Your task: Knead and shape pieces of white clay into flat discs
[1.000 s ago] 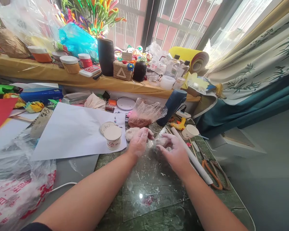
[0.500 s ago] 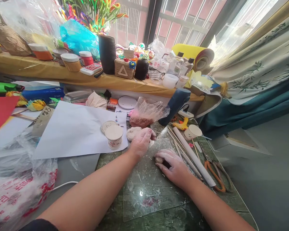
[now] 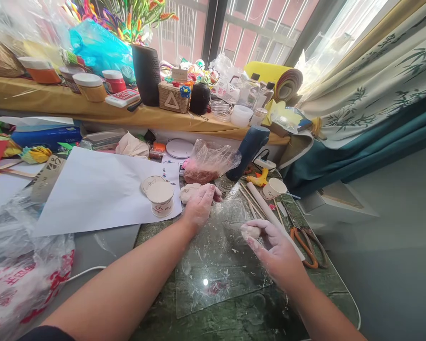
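Note:
My right hand point(image 3: 270, 241), dusted with white powder, grips a pale lump of clay point(image 3: 250, 231) between thumb and fingers, raised over a clear sheet point(image 3: 213, 265). My left hand point(image 3: 199, 201) is closed with its fingers curled under at the far end of the sheet; what it holds, if anything, is hidden. Just left of its knuckles lies a larger whitish clay lump point(image 3: 189, 192). Behind it sits a reddish-brown clay block point(image 3: 199, 176) in a clear plastic bag point(image 3: 218, 157).
A lidded paper cup point(image 3: 162, 203) stands on white paper point(image 3: 95, 189) at left. On the right are a white roller tube point(image 3: 259, 201), thin sticks, orange-handled scissors point(image 3: 307, 251), another cup point(image 3: 274, 188) and a yellow glue gun point(image 3: 258, 177). Jars and bottles line the sill point(image 3: 102, 113).
My right hand has lifted off the clear sheet and moved right with the clay lump, which now shows more. My left hand stays beside the larger lump. The view has shifted slightly.

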Tool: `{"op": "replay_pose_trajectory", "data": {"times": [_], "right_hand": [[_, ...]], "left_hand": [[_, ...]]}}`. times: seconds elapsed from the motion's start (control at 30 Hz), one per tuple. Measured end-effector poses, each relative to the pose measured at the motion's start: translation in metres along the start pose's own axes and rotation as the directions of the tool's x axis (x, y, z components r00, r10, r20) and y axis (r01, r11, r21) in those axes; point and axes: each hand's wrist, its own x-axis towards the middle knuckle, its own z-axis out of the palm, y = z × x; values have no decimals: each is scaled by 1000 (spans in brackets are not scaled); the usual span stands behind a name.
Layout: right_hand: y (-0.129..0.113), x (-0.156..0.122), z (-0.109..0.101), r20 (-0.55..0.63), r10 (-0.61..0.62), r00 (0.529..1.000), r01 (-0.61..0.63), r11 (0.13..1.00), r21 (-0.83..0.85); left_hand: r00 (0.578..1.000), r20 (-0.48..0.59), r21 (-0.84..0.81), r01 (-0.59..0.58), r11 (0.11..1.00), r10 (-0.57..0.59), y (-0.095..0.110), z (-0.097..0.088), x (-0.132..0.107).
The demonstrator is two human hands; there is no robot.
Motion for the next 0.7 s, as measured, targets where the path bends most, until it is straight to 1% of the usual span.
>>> {"op": "replay_pose_trajectory", "data": {"times": [0.07,0.13,0.2,0.3,0.37,0.5,0.7], "right_hand": [[7,-5,5,-18,-40,999,38,993,-108],[16,-12,15,-23,-142,990,132,961,-245],[24,-20,29,-69,-248,966,209,913,-351],[27,-28,47,-164,-331,929,234,870,-434],[24,-31,54,-172,-351,920,244,859,-451],[10,-33,64,-128,-373,919,283,850,-444],[-13,-42,89,-77,-411,908,350,847,-401]], "left_hand": [[1000,-6,7,-6,1000,6,-1,0,0],[1000,-3,17,-14,1000,14,-1,0,0],[1000,-5,9,-10,1000,10,-1,1,0],[1000,-8,-17,10,1000,-10,1,3,0],[1000,-3,-30,20,999,-20,3,4,0],[999,21,-35,43,998,-42,7,7,2],[999,21,-26,50,998,-49,5,7,2]]}}
